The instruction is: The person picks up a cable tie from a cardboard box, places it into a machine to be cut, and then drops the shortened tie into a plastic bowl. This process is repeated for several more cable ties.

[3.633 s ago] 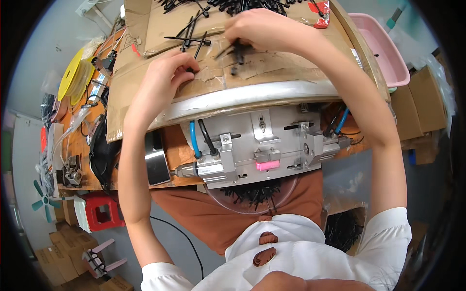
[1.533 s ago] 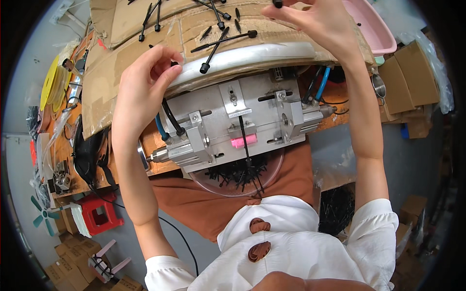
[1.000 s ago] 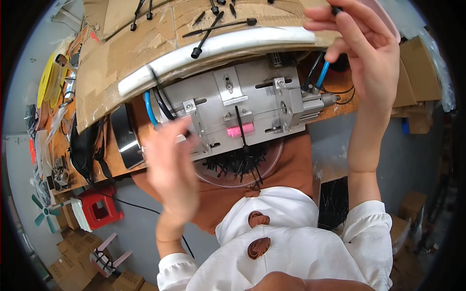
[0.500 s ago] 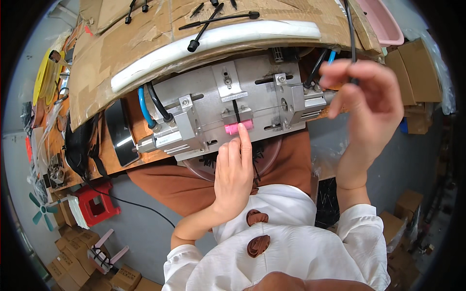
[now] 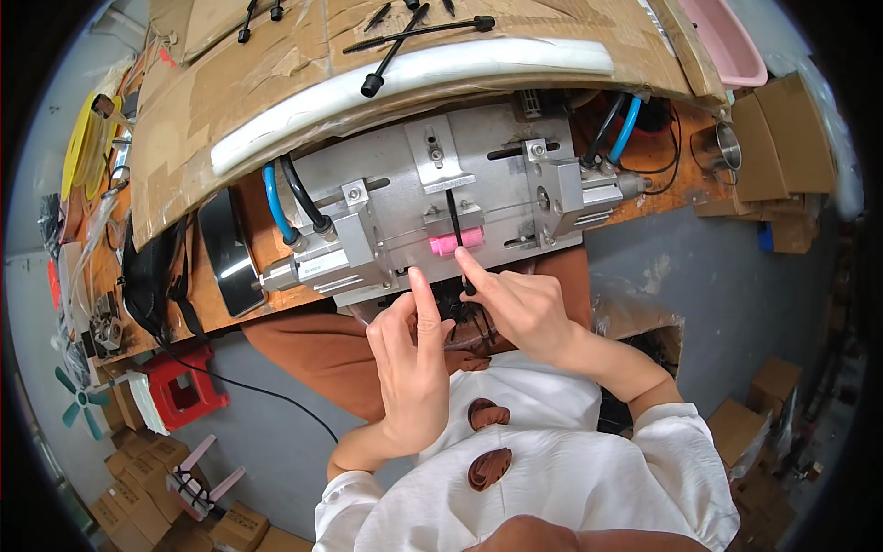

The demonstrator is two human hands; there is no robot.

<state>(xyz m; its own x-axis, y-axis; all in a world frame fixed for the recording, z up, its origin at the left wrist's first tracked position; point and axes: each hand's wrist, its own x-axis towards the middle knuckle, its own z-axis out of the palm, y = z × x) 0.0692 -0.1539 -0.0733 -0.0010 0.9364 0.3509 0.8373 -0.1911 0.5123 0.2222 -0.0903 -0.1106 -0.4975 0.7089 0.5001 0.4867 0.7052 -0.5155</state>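
Note:
A slim black rod [image 5: 454, 213] lies across a pink block [image 5: 444, 245] in the middle of a metal fixture [image 5: 405, 189]. Its far end meets the small bracket [image 5: 438, 166] behind. My right hand [image 5: 529, 308] is at the rod's near end, index fingertip on it by the pink block, other fingers curled round; the dark end shows between finger and thumb. Just left, my left hand [image 5: 409, 368] is raised off the fixture, index finger pointing up and nothing visible in it. Below the hands, a bowl of black pieces [image 5: 474, 327] on my lap is partly hidden.
Clamp cylinders stand at the fixture's left [image 5: 336, 258] and right [image 5: 579, 198], with blue hoses [image 5: 276, 207]. Cardboard [image 5: 303, 64] edged by a white foam strip [image 5: 414, 83] covers the far side, bearing several black rods with knobs. A phone [image 5: 230, 253] and metal cup [image 5: 716, 147] are on the bench.
My right hand has come down from the upper right to the rod at the pink block. My left hand has let go of the block and drawn back toward me, to the left.

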